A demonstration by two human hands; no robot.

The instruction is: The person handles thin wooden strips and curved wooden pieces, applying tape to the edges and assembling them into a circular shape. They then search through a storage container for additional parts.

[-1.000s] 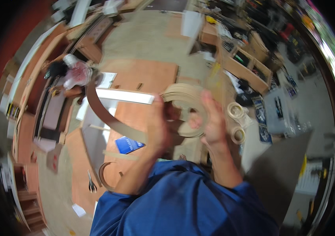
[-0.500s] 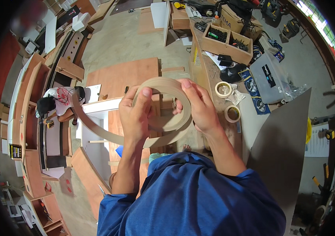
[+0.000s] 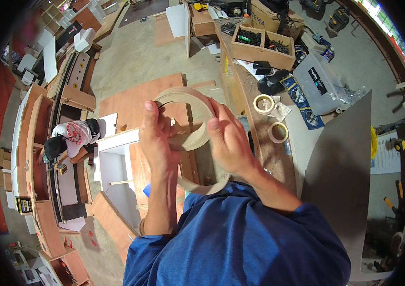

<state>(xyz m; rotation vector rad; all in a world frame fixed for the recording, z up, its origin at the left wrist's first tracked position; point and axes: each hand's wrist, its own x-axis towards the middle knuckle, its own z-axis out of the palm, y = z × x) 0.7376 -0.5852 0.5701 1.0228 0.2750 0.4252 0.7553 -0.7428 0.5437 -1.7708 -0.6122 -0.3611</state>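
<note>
A coil of beige edge banding [image 3: 189,95] is held up in front of my chest, tilted, its centre hole showing. My left hand [image 3: 157,140] is closed around the coil's left side, thumb pointing up. At the right side, my right hand [image 3: 233,143] grips the band with the thumb in front; its other fingers are mostly hidden behind. A loose length of the banding [image 3: 202,188] curves below the coil, close to my blue shirt.
A workbench [image 3: 259,136] on the right bears masking tape rolls [image 3: 277,132], a wooden box of screws [image 3: 263,52] and a clear plastic bin [image 3: 317,83]. A large grey panel [image 3: 335,181] stands near my right arm. Left, a person [image 3: 76,136] crouches by wooden cabinets. A white-lined cabinet [image 3: 116,171] lies below.
The coil has moved a little left and tilted. Its loose strip, which swept out to the left past my left arm, now loops below the coil near my body.
</note>
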